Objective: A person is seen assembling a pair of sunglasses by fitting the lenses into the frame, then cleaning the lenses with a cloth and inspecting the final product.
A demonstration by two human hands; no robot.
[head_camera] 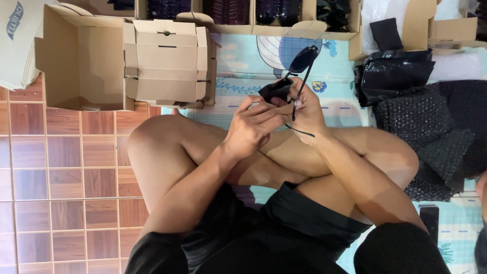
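Dark sunglasses are held upright above the crossed legs, gripped at the frame by the right hand, whose fingers are clamped on them. A black cloth is pinched against them by the closed left hand. Flat cardboard boxes are stacked far left; black bubble wrap lies right.

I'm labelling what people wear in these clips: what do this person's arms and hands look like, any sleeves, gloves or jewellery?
Both arms are bare from the black short sleeves down. The left hand and right hand wear no gloves, and no watch, ring or bracelet shows. The sleeves are plain black like the shorts, with no visible markings.
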